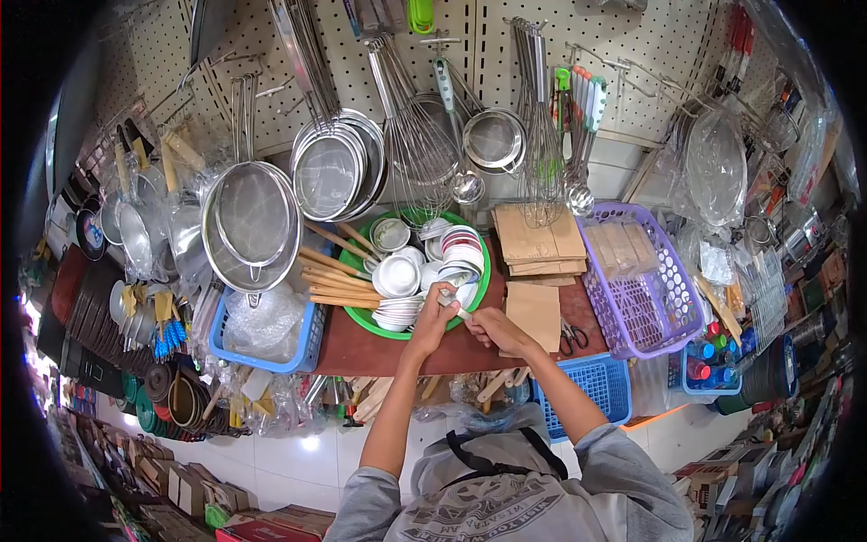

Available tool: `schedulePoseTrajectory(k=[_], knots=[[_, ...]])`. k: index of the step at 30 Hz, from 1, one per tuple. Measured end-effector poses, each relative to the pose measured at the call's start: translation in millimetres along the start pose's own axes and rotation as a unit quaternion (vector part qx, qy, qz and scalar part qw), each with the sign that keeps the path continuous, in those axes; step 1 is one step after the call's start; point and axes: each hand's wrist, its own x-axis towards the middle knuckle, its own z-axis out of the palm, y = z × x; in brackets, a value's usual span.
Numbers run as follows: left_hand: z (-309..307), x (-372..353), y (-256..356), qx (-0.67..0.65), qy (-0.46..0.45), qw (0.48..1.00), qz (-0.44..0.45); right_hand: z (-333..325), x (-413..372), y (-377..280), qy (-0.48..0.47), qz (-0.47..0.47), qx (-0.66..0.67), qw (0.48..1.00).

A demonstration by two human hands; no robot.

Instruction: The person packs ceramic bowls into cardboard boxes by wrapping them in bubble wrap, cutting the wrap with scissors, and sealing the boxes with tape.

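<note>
Beneath the utensil-hung pegboard (632,54), over the brown counter (361,354), we are curling our left hand (433,312) and right hand (492,327) closed on a small white utensil (454,305). It is lying diagonally, running from the left hand down to the right at the near rim of the green basket (485,275).

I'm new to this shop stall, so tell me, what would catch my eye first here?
A pegboard wall hung with steel strainers and whisks fills the top. Below it, at the middle, a green basin holds stacked white dishes, with a purple basket to its right. At the basin's near edge, the left hand and right hand grip a small white piece between them.
</note>
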Motion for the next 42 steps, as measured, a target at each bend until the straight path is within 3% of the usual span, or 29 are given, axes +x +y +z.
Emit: schedulePoseTrajectory(k=[8, 23, 26, 35, 42], knots=[[-2.0, -0.1, 2.1, -0.013, -0.013, 0.999, -0.034, -1.0, -2.1, -8.6, -0.011, -0.023, -0.036, 0.999], [-2.5, 4.1, -14.3, -0.005, -0.006, 1.000, -0.006, 1.7, -3.1, -12.2, -0.003, -0.022, -0.084, 0.996], [-5.6, 2.0, -6.1, -0.018, -0.024, 0.998, -0.051, 3.4, -4.6, -11.6, -0.014, -0.022, -0.063, 0.998], [-0.3, -1.3, 7.7, 0.015, -0.008, 1.000, 0.016, 1.7, -1.7, 0.7, -0.021, 0.001, -0.020, 1.000], [-2.0, 0.0, 4.2, -0.008, -0.015, 1.000, -0.006, -0.4, -2.3, 1.3, -0.040, -0.023, -0.037, 0.998]])
